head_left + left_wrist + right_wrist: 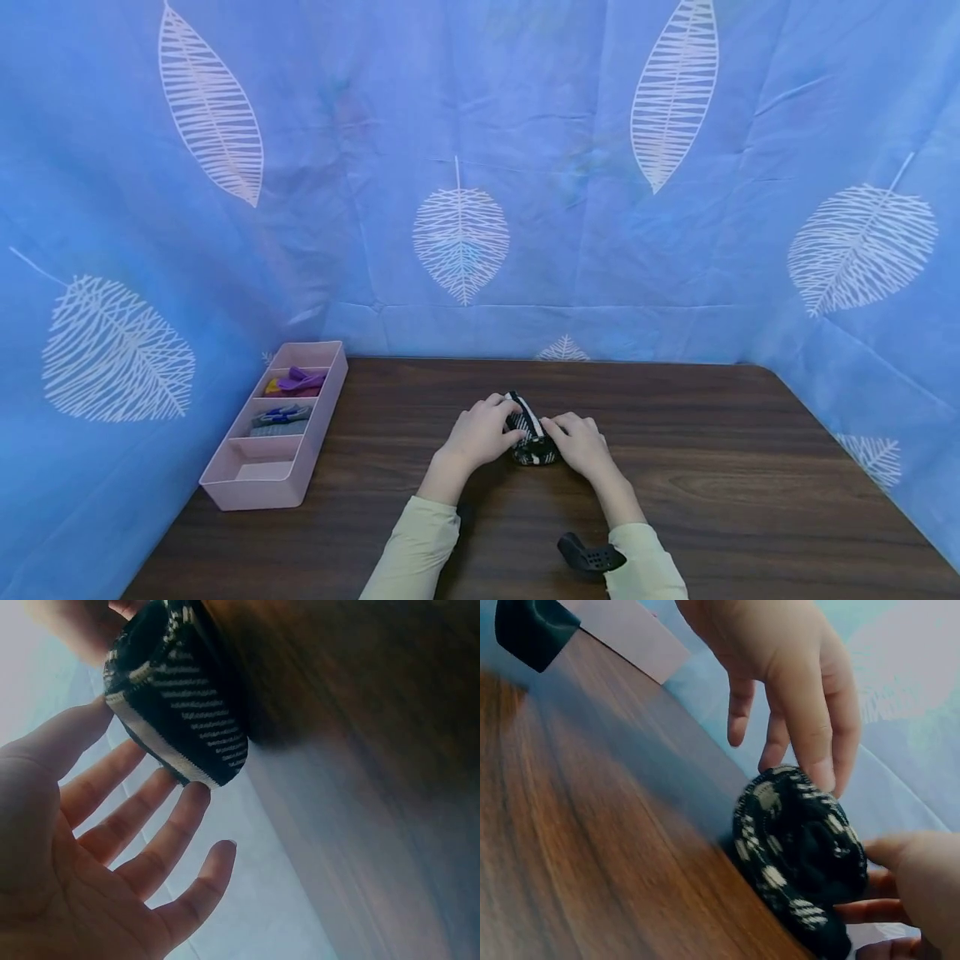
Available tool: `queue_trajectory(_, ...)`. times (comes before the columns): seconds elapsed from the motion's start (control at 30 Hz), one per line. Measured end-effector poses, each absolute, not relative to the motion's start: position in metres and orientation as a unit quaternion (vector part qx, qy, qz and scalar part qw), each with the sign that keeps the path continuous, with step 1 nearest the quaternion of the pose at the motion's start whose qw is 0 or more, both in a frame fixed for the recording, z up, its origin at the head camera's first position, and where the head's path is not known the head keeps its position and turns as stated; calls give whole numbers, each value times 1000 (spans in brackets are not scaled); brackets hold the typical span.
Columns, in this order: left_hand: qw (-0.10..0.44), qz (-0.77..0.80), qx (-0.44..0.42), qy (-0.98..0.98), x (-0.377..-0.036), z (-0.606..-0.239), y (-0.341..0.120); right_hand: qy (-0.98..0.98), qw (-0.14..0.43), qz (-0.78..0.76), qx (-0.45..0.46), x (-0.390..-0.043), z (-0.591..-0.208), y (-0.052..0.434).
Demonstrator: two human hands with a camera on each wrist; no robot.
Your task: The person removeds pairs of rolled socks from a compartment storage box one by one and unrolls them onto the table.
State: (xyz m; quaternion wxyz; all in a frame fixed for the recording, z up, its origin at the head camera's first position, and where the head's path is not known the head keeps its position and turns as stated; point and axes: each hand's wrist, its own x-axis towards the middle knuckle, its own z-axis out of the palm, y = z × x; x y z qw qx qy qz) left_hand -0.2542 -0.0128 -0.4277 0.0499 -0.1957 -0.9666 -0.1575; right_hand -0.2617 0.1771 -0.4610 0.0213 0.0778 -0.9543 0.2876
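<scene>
A rolled black-and-white striped sock bundle [534,435] lies on the dark wooden table [712,483], between both hands. My left hand [486,427] is at its left side. In the left wrist view the palm is spread and the straight fingertips [196,796] touch the bundle [184,712]. My right hand [579,443] is at the bundle's right side. In the right wrist view its thumb [900,853] and fingers pinch the edge of the bundle [799,851], while the left hand's fingers [810,742] rest on top of it.
A pink divided tray [264,492] stands at the table's left edge, with purple items [302,380] and grey-blue items [281,417] in its far compartments. Blue leaf-print cloth [465,167] walls in the back and sides. A black wrist mount [588,557] sits on my right sleeve.
</scene>
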Motion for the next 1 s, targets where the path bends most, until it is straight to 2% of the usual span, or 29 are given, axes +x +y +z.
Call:
queue_trajectory(0.2,30,-180,-203,-962,-254,-423,-14,-969,32,217,113,-253,-455,180)
queue_trajectory(0.47,1,-213,-194,-958,-256,-427,-16,-966,18,208,150,-231,-451,182)
queue_trajectory(0.7,12,-214,-193,-957,-253,-425,-12,-970,58,149,185,-213,-450,175)
queue_trajectory(0.87,-4,-223,-193,-955,-254,-428,-9,-964,97,83,233,-197,-446,164)
queue_trajectory(1.0,-20,-229,-204,-952,-258,-430,-8,-958,102,59,260,-186,-443,159)
